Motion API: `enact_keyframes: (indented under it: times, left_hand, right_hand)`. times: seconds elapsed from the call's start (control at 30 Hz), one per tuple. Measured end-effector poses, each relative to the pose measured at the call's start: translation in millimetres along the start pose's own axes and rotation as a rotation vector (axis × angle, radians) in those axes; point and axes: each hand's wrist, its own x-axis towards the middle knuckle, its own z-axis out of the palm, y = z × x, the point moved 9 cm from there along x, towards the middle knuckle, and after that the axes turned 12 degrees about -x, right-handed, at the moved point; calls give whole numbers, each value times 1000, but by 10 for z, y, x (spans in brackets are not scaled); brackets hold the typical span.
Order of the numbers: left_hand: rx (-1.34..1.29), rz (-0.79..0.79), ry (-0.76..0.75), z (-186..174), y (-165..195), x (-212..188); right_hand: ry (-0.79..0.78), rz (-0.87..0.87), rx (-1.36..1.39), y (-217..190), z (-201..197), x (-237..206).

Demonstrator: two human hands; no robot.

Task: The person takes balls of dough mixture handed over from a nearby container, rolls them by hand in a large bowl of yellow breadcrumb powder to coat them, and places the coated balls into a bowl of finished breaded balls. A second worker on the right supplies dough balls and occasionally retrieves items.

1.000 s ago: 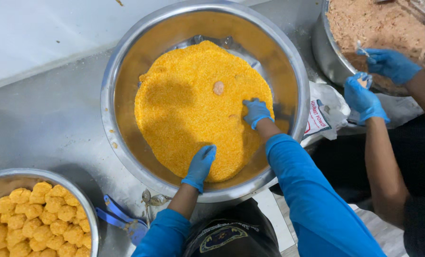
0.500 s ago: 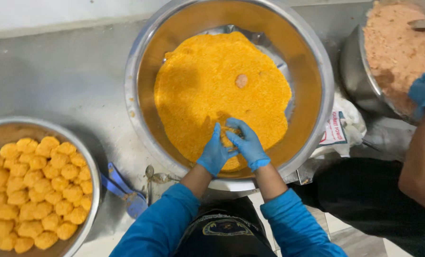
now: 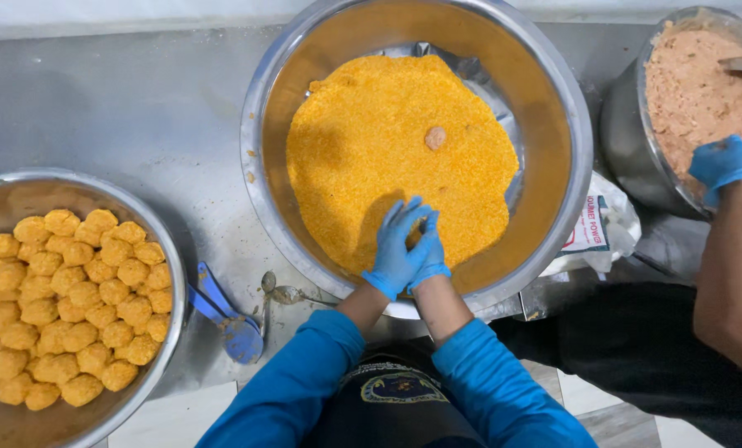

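A large steel bowl (image 3: 572,108) holds a bed of orange crumbs (image 3: 363,133). One pale round piece (image 3: 435,137) lies on the crumbs. My left hand (image 3: 394,246) and my right hand (image 3: 428,250), both in blue gloves, are pressed together over the near edge of the crumbs. They are cupped around a small crumb-covered lump that is almost fully hidden between the palms.
At left, a steel bowl (image 3: 170,249) is full of orange coated balls (image 3: 72,299). A blue-handled tool (image 3: 226,319) and a spoon (image 3: 284,292) lie on the steel table (image 3: 122,108). At right, another person's gloved hand (image 3: 724,166) rests on a pot of pinkish mixture (image 3: 703,91). A printed packet (image 3: 595,224) lies beside it.
My hands were apart in the crumbs a second ago; they have come together at the near edge and stay cupped. The other person's hands have drawn back to the pot rim.
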Motion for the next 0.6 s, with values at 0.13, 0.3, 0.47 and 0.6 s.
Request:
enact_keyframes:
  times: [0.13, 0.3, 0.47, 0.6]
  left_hand:
    - [57, 117, 34, -28, 61, 65]
    - [-1090, -761, 214, -9, -857, -27]
    - [-537, -455, 235, -279, -692, 24]
    - [-93, 3, 124, -218, -164, 89]
  right_hand:
    - [215, -132, -210, -222, -78, -81]
    - [162, -710, -990, -478, 341, -429]
    - [346, -393, -418, -232, 104, -380]
    - [231, -27, -95, 106, 142, -234]
